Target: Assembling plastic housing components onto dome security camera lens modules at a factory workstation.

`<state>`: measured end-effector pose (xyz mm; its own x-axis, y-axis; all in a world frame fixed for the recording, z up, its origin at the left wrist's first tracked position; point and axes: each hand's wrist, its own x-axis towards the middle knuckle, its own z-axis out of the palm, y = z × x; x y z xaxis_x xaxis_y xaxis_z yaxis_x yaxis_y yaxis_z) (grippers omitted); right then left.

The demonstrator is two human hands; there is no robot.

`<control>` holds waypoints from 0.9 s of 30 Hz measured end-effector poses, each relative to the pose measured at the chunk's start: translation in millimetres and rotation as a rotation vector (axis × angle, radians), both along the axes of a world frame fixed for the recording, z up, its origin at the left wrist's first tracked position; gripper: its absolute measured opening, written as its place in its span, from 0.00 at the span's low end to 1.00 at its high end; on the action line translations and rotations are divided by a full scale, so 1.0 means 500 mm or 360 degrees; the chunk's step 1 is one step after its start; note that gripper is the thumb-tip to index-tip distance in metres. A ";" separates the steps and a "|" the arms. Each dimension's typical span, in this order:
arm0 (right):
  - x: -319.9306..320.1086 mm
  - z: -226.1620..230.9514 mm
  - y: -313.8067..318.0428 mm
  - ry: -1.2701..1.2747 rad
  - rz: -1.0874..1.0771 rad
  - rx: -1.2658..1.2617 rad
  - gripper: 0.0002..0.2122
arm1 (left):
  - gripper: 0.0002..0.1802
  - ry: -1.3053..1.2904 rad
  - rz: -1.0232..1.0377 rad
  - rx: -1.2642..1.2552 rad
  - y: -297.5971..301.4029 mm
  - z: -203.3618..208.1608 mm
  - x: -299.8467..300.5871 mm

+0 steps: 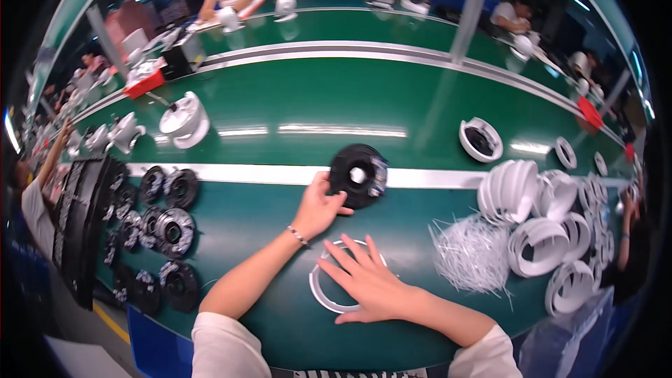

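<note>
My left hand (318, 208) is closed on the left edge of a black round disc part (348, 157). The disc is tilted up, has a pale hole at its middle and shows small silvery parts along its right side. It is held above the metal strip at the front of the belt. Nearer to me, my right hand (374, 283) is open, fingers spread over a white plastic ring (317, 290) on the green table. The palm hides part of the ring, so I cannot tell how firmly it touches.
Several black disc parts (175, 231) lie at the left beside a black crate (78, 224). To the right are a heap of thin white strips (472, 255) and stacked white rings (535, 245). White housings (185, 122) ride the green belt (315, 91). Other people work across it.
</note>
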<state>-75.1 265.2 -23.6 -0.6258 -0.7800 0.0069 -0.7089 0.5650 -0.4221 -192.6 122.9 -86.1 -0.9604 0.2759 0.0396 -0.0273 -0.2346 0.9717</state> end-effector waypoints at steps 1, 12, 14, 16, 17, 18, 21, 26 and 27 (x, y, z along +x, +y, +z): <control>-0.003 0.004 -0.002 0.0008 -0.0058 -0.0004 0.45 | 0.19 0.0008 0.0048 0.0037 0.003 0.004 0.002; -0.054 0.003 0.069 0.0018 -0.0755 -0.1299 0.50 | 0.26 0.0261 0.0326 0.0260 0.022 0.007 0.025; -0.090 0.003 0.094 -0.0064 -0.1012 -0.1669 0.48 | 0.26 0.0182 0.0256 0.0244 0.042 0.016 0.043; -0.118 -0.015 0.106 -0.0081 -0.1233 -0.1663 0.48 | 0.26 0.0134 0.0110 0.0228 0.063 0.017 0.067; -0.122 -0.022 0.105 -0.0075 -0.1324 -0.1599 0.48 | 0.26 0.0106 -0.0028 0.0199 0.069 0.016 0.077; -0.117 -0.030 0.092 -0.0137 -0.1400 -0.1456 0.45 | 0.26 0.0109 -0.0193 0.0038 0.072 0.021 0.086; -0.109 -0.060 0.065 -0.0104 -0.1362 -0.1333 0.46 | 0.37 -0.0109 -0.0685 0.0312 0.053 0.032 0.106; -0.081 -0.059 0.060 -0.0015 -0.1189 -0.1220 0.49 | 0.47 -0.0817 -0.1049 0.1054 0.046 0.035 0.095; -0.076 -0.051 0.055 0.0050 -0.1127 -0.1200 0.50 | 0.46 -0.0834 -0.1032 0.1197 0.044 0.034 0.094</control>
<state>-113.1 292.6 -49.0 -0.9307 -0.0196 0.3651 -0.3338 0.4532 -0.8266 -145.8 144.8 -69.1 -0.5911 0.8056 0.0399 -0.7210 -0.5499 0.4216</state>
